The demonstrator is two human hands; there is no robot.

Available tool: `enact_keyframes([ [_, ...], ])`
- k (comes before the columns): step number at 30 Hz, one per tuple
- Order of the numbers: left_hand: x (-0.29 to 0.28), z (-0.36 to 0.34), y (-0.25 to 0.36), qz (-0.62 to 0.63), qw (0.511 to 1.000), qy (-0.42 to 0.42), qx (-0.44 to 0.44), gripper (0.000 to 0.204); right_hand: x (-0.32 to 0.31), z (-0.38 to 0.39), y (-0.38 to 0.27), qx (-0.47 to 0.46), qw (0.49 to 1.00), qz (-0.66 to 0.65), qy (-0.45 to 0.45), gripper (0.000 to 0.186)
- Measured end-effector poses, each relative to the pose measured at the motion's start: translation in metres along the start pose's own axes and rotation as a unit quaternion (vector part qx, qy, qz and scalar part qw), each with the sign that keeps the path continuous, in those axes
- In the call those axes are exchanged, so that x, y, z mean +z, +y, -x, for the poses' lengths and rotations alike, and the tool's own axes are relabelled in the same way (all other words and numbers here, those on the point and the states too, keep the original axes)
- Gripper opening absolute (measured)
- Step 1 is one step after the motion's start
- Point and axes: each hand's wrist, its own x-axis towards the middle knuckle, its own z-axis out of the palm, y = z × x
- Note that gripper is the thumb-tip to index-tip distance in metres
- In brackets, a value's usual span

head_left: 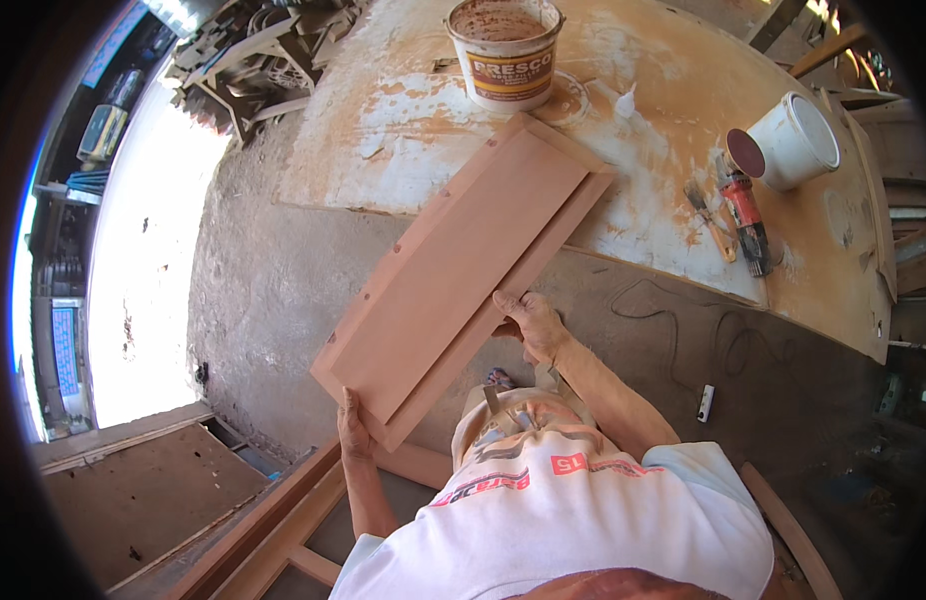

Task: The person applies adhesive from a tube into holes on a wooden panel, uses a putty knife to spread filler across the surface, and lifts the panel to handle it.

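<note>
A long reddish-brown wooden panel (463, 270) with a frame around it and a dark groove along its right side slants across the middle. Its far end lies over the work table, close to a bucket; I cannot tell whether it touches the tabletop. My left hand (355, 430) grips the near left corner, thumb up along the edge. Partway up the right long edge, my right hand (533, 322) is closed on the frame, thumb on top and fingers hidden below.
On the stained work table (663, 130) stand a paint-smeared bucket (505, 65) and a white tub (798, 145). A red angle grinder (745, 215) and a brush (710, 220) lie beside them. A cable and white power strip (705, 403) rest on the floor. Wooden frames (273, 540) are at lower left.
</note>
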Motion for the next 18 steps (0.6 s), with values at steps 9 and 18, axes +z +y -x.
enact_keyframes([
  [9,0.018,-0.103,0.059,-0.161,0.987,-0.003,0.005,0.067,-0.006,-0.032,-0.011,0.039,0.998,0.006,-0.043,0.042],
  [18,0.078,-0.234,0.098,-0.256,0.957,-0.131,-0.018,0.068,-0.015,-0.044,-0.014,0.009,0.999,0.000,0.034,0.043],
])
